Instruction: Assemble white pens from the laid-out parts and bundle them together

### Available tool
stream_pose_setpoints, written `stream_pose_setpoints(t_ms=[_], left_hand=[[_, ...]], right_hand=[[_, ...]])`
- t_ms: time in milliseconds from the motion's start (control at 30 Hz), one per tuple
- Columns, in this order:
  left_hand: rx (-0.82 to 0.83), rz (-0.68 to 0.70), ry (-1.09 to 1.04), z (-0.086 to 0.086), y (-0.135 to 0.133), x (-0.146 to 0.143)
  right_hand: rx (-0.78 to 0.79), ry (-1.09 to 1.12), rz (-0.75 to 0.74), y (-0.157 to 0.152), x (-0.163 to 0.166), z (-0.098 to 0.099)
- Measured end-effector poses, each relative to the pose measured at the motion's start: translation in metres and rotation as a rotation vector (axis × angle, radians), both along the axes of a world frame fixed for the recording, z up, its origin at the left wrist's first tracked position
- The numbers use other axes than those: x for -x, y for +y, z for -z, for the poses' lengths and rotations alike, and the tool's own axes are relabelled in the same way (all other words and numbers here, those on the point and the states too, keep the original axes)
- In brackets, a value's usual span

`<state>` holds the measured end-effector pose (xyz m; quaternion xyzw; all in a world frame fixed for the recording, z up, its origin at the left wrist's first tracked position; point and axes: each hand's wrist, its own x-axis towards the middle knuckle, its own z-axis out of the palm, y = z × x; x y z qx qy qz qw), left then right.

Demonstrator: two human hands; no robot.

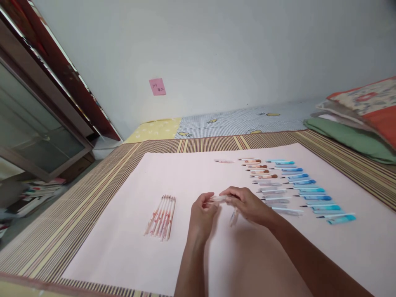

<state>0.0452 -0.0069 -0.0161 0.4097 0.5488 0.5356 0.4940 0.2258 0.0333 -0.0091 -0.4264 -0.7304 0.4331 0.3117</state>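
My left hand (201, 214) and my right hand (246, 202) meet over the middle of the pale sheet. Fingers of both are closed on a whitish, clear pen part (220, 199) between them; most of it is hidden. A pale patterned pen piece (234, 217) shows below my right hand, and whether that hand grips it I cannot tell. To the left lie several white pens (162, 216) with red patterns, side by side, tips pointing away from me. Right of my hands are pen refills beside blue pen barrels (323, 198), brown-ended barrels (260, 171) and greyish clear barrels (275, 201).
A pinkish pen barrel with a refill (225, 161) lies near the sheet's far edge. The pale sheet (123, 247) rests on a striped mat (71, 206). Folded cloths and a cushion (365, 119) are at the right. A pink note (157, 87) is on the wall.
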Motion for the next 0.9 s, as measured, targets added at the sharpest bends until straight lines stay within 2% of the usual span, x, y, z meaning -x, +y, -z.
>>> stream_pose_setpoints(t_ms=[67, 167, 300, 400, 500, 600, 700, 800, 900], left_hand=[[0.009, 0.022, -0.048, 0.003, 0.001, -0.005], [0.018, -0.062, -0.154, 0.004, 0.002, -0.005], [0.008, -0.130, -0.445, -0.002, 0.003, 0.011], [0.091, -0.113, -0.734, -0.009, 0.004, 0.023], [0.177, -0.149, -0.920, -0.011, 0.005, 0.027], [0.194, -0.178, -0.977, -0.010, 0.006, 0.027], [0.189, -0.181, -0.983, -0.008, 0.006, 0.026], [0.187, -0.177, -0.982, -0.007, 0.007, 0.026], [0.188, -0.159, -0.978, -0.006, 0.007, 0.025]], right_hand=[[-0.021, 0.031, -0.026, -0.002, 0.002, -0.001], [0.008, 0.076, -0.007, -0.001, 0.005, 0.007], [0.051, 0.056, 0.029, -0.004, 0.009, 0.019], [-0.076, -0.091, 0.018, -0.005, 0.006, 0.024], [-0.262, -0.317, 0.057, 0.000, -0.003, 0.026], [-0.334, -0.561, 0.102, 0.011, -0.010, 0.029], [-0.339, -0.653, 0.128, 0.018, -0.010, 0.031], [-0.349, -0.634, 0.149, 0.017, -0.008, 0.027], [-0.251, -0.400, 0.241, 0.010, -0.010, 0.018]])
